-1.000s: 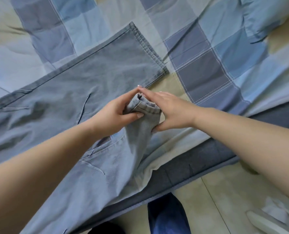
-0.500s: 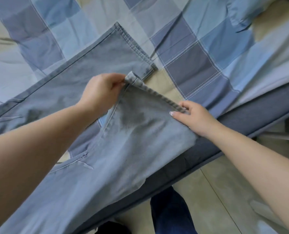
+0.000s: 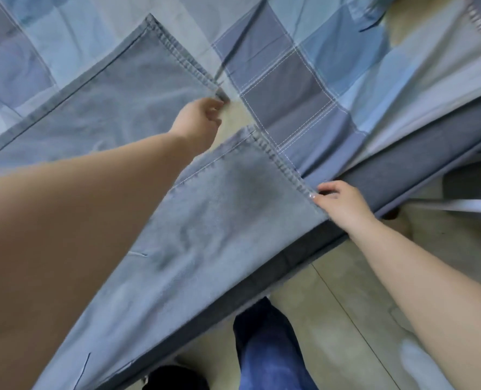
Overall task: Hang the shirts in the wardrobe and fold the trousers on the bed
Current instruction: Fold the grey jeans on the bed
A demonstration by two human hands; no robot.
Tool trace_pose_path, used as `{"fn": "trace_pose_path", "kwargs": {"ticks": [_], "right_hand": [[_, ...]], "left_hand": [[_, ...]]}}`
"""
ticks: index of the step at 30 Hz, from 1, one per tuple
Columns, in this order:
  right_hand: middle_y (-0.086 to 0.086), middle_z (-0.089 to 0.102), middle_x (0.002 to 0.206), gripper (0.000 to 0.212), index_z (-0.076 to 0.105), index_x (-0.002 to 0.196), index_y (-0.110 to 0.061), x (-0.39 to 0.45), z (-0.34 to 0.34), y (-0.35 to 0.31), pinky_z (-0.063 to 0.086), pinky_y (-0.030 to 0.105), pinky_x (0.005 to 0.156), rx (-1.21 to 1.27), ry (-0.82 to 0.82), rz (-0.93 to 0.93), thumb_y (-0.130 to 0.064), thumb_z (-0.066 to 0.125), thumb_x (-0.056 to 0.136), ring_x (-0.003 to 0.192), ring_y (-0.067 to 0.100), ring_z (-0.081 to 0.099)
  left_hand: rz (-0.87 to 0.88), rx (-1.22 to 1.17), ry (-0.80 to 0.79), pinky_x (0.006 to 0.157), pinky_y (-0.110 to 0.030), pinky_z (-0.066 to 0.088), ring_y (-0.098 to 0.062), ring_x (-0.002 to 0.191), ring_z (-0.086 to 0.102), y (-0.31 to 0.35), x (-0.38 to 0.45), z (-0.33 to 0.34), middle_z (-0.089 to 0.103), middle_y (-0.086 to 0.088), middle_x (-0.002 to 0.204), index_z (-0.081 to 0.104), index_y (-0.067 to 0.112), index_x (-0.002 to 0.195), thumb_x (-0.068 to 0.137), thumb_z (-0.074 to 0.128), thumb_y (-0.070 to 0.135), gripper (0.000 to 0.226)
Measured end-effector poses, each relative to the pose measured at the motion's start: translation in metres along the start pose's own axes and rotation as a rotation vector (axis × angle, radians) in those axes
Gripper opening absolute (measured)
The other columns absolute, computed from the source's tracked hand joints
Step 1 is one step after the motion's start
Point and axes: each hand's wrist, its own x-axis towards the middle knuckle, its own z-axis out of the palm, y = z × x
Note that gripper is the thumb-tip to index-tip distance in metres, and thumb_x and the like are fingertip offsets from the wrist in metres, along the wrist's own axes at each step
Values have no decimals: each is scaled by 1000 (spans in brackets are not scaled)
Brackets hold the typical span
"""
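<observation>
Grey-blue trousers [image 3: 211, 220] lie spread on the bed, their two legs fanned apart. The near leg runs along the bed's edge with its hem at the right. My right hand [image 3: 340, 204] pinches the near corner of that hem. The far leg [image 3: 126, 99] lies flat higher up on the bed. My left hand [image 3: 200, 119] reaches across to the near corner of the far leg's hem and pinches it with curled fingers.
The bed carries a patchwork cover [image 3: 304, 80] of blue, grey and beige squares. Its dark grey frame edge [image 3: 402, 175] runs diagonally at the right. Beige floor tiles [image 3: 346, 319] and my leg in blue jeans [image 3: 267, 347] are below.
The near leg's hem, bunched between both hands earlier, is now spread flat. My left hand let go of it and moved up to the far leg's hem. My right hand slid right along the hem.
</observation>
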Motion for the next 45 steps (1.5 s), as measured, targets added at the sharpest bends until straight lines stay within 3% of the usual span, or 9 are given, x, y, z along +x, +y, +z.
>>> {"fn": "trace_pose_path", "kwargs": {"ticks": [5, 9, 13, 19, 27, 32, 36, 41, 45], "right_hand": [[5, 58, 116, 37, 57, 121, -15, -19, 12, 22, 40, 25, 87, -12, 157, -18, -19, 66, 86, 103, 18, 57], [4, 50, 121, 31, 58, 117, -15, -61, 39, 6, 29, 14, 86, -83, 266, -241, -12, 62, 87, 105, 15, 49], [-1, 52, 114, 24, 60, 110, -21, -105, 87, -18, 37, 21, 92, -14, 146, -324, -12, 60, 89, 108, 16, 52], [0, 64, 100, 17, 59, 95, -24, -206, 204, -55, 39, 1, 70, 234, -90, -256, -7, 57, 90, 93, 9, 59], [-5, 64, 94, 17, 60, 87, -27, -367, 372, -68, 50, 32, 85, 210, -485, -23, -12, 54, 94, 94, 14, 61], [3, 65, 113, 11, 60, 104, -18, -443, 457, -63, 48, 26, 84, 235, -724, 312, -22, 52, 96, 102, 12, 62], [11, 59, 126, 27, 52, 124, -12, -466, 502, -60, 45, 36, 98, 394, -681, 539, -18, 51, 97, 113, 20, 59], [15, 46, 140, 26, 53, 118, -13, -478, 546, -58, 39, 41, 107, 632, -521, 656, -17, 59, 93, 130, 25, 47], [9, 60, 122, 13, 58, 102, -10, -484, 555, -48, 50, 34, 89, 856, -431, 661, -11, 62, 90, 111, 23, 59]], "left_hand": [[-224, -217, -2, 77, -36, 52, -16, 86, 55, -64, -44, 1, 63, -1, 113, 63, 19, 114, 94, 48, 7, 28], [-446, -422, 60, 70, -28, 47, -14, 84, 57, -135, -107, -18, 64, -5, 109, 60, 18, 106, 95, 48, 2, 22], [-678, -625, 140, 85, -33, 47, -17, 99, 58, -198, -194, -39, 62, -5, 114, 58, 15, 112, 98, 47, 6, 20], [-885, -896, 308, 93, -36, 45, -19, 108, 57, -281, -328, -84, 60, -7, 118, 54, 11, 120, 99, 47, 9, 22], [-976, -1118, 475, 89, -33, 48, -12, 88, 62, -398, -476, -148, 65, 1, 99, 56, 17, 111, 97, 52, 10, 16], [-1066, -1220, 608, 75, -28, 49, -10, 88, 62, -476, -546, -167, 65, 4, 95, 57, 18, 110, 96, 52, 11, 16], [-1146, -1282, 641, 70, -27, 50, -14, 109, 60, -518, -564, -167, 63, 5, 101, 59, 19, 102, 97, 53, 21, 8], [-1206, -1428, 757, 79, -34, 53, -16, 113, 52, -557, -566, -158, 49, -3, 135, 36, 13, 142, 87, 68, 31, 66], [-1163, -1619, 907, 96, -37, 48, -20, 120, 53, -566, -567, -150, 51, -5, 137, 41, 12, 137, 86, 69, 26, 60]]}}
